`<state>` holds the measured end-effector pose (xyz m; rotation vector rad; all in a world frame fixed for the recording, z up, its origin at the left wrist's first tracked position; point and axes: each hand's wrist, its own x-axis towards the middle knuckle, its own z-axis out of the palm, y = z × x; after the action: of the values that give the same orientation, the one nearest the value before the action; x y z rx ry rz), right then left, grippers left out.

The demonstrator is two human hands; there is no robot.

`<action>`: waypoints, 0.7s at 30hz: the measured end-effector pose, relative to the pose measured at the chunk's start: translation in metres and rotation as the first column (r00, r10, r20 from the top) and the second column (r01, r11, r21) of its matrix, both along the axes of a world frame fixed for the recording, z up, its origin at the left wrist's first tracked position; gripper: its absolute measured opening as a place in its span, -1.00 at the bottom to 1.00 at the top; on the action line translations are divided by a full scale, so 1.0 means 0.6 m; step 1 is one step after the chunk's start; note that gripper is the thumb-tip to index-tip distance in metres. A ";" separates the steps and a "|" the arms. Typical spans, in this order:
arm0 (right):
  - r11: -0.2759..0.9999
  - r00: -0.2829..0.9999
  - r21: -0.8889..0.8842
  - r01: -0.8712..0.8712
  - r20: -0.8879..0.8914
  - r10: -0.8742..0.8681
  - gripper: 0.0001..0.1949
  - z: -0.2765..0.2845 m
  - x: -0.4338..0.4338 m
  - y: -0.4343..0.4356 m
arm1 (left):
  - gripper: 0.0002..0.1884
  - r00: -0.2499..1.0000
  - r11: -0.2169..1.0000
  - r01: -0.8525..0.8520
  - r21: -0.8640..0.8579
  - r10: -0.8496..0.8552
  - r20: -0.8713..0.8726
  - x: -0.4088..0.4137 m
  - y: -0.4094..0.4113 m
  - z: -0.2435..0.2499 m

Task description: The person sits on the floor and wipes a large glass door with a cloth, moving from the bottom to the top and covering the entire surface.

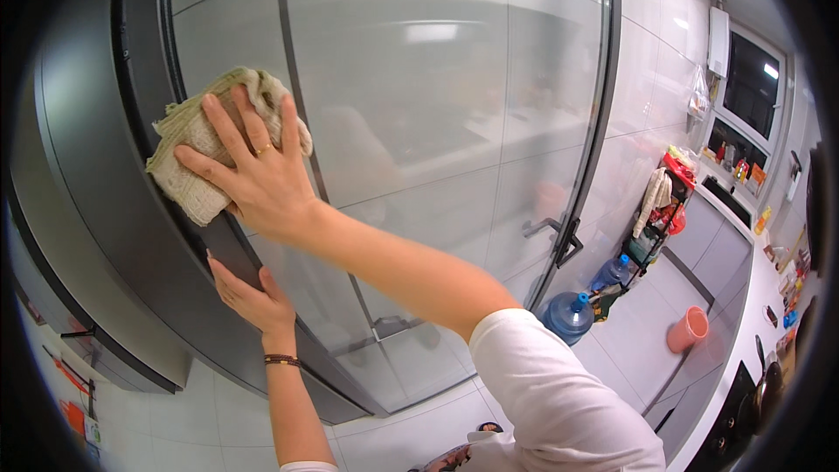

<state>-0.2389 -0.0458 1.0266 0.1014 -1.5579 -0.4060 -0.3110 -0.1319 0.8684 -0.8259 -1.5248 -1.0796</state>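
My right hand point(272, 174) presses a folded, off-white towelling cloth point(193, 187) with fingers spread. The cloth lies over the dark edge frame of a glass door point(406, 118) and part of its pane. Below it, my left hand point(252, 292) rests at the dark grey frame point(239, 252), thumb apart from the fingers, with nothing in it. Whether its palm fully touches the frame is hidden. A dark bracelet point(282, 360) is on the left wrist. The black door handle point(567, 242) sits at the pane's far side.
Blue water bottles point(567, 318) stand on the tiled floor beside a narrow rack point(655, 223) hung with bags and cloth. A pink bin point(688, 329) stands against the grey cabinets. Along the right runs a white counter point(737, 314) with a black hob point(727, 413).
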 end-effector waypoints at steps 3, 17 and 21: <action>0.990 0.998 0.133 0.039 0.041 -0.045 -0.39 0.022 0.021 0.043 | -0.33 0.999 0.999 -0.051 -0.011 0.052 0.013 -0.003 -0.008 -0.001; 0.835 0.917 -0.497 0.236 -0.171 -0.361 -0.51 -0.055 0.475 0.521 | -0.37 0.983 0.979 -0.182 0.090 0.178 0.045 -0.014 0.006 -0.021; 0.708 0.891 -0.694 0.131 -0.232 -0.391 -0.38 -0.304 0.526 0.553 | -0.42 0.980 0.974 -0.199 0.105 0.197 0.028 -0.013 0.009 -0.017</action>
<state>0.0769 0.2858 0.8444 -0.7394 -1.2584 -0.0570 -0.3186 -0.1265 0.8581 -0.5780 -1.5147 -1.0133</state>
